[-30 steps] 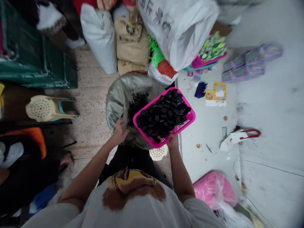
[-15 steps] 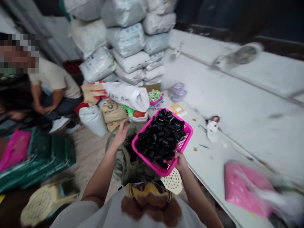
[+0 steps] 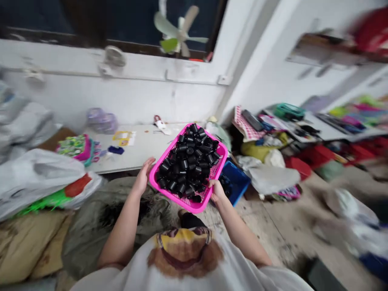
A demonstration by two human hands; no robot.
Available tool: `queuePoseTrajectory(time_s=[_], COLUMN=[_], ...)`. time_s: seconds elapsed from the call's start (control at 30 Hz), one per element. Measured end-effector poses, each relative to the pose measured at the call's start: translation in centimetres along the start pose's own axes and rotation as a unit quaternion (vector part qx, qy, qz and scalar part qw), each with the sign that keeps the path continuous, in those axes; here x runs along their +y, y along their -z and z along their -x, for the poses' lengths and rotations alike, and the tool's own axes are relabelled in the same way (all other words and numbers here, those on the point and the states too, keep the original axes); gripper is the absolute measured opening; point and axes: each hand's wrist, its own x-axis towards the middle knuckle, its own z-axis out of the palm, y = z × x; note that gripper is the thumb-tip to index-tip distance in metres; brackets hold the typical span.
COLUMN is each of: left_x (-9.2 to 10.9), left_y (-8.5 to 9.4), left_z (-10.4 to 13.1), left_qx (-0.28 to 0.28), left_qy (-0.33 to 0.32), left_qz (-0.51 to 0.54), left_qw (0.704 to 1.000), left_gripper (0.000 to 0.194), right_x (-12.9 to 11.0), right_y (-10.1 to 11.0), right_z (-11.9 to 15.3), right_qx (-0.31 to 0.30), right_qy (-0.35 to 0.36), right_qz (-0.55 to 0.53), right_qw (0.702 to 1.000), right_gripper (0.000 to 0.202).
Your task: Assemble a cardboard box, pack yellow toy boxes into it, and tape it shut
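Observation:
A bright pink plastic basket full of several small black cylinders is held up in front of my chest. My left hand presses against the basket's left rim. My right hand grips its near right corner from below. Under the basket, a grey open sack with dark contents sits on the floor by my left arm.
A white table stands behind with a small pink basket of green pieces, yellow cards and a purple packet. A blue crate, bags and cluttered shelves lie right. A white plastic bag and brown sacks lie left. A fan hangs above.
I have turned to the right with the basket. My left hand has come off the sack and now touches the basket's rim. The seated person has left the view.

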Motion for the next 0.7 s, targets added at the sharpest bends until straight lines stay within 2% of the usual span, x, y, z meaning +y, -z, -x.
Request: queuePoseTrajectory(time_s=[0.1,0.17,0.23,0.3,0.37,0.47,0.53,0.6,0.7], left_x=[1.4,3.0,4.6,5.7,5.4,2.4,-0.6,-3.7,-7.3], left_y=[-6.6,-12.2,-19.3,-27.8,-36.8,-49.2,-55.7,-60.7,-66.2], left_z=[-1.9,-3.2,-3.9,-3.5,-1.7,3.0,6.9,10.7,15.9], left_qx=[-0.106,-0.188,-0.288,-0.391,-0.474,-0.562,-0.608,-0.649,-0.697], left_qy=[-0.020,-0.087,-0.180,-0.269,-0.331,-0.363,-0.358,-0.354,-0.359], left_qz=[-0.071,-0.128,-0.176,-0.216,-0.248,-0.296,-0.314,-0.316,-0.316], left_qw=[0.992,0.970,0.924,0.853,0.777,0.682,0.635,0.595,0.535], left_gripper=[0.063,0.060,0.059,0.058,0.058,0.060,0.059,0.056,0.055], right_x=[-2.5,-3.3,-3.5,-3.1,-2.6,-1.9,-1.7,-1.9,-2.6], right_y=[5.2,8.5,11.3,14.0,16.6,20.6,23.4,26.3,30.9], right_z=[5.2,8.7,12.1,15.2,18.0,21.6,23.5,25.2,27.2], right_qx=[0.073,0.114,0.149,0.178,0.201,0.228,0.240,0.247,0.256], right_qy=[0.048,0.080,0.110,0.134,0.154,0.172,0.183,0.197,0.220], right_qz=[-0.052,-0.087,-0.120,-0.150,-0.176,-0.206,-0.223,-0.239,-0.259], right_qw=[0.995,0.986,0.975,0.963,0.951,0.936,0.927,0.918,0.905], right_gripper=[0.026,0.025,0.026,0.027,0.028,0.029,0.029,0.029,0.029])
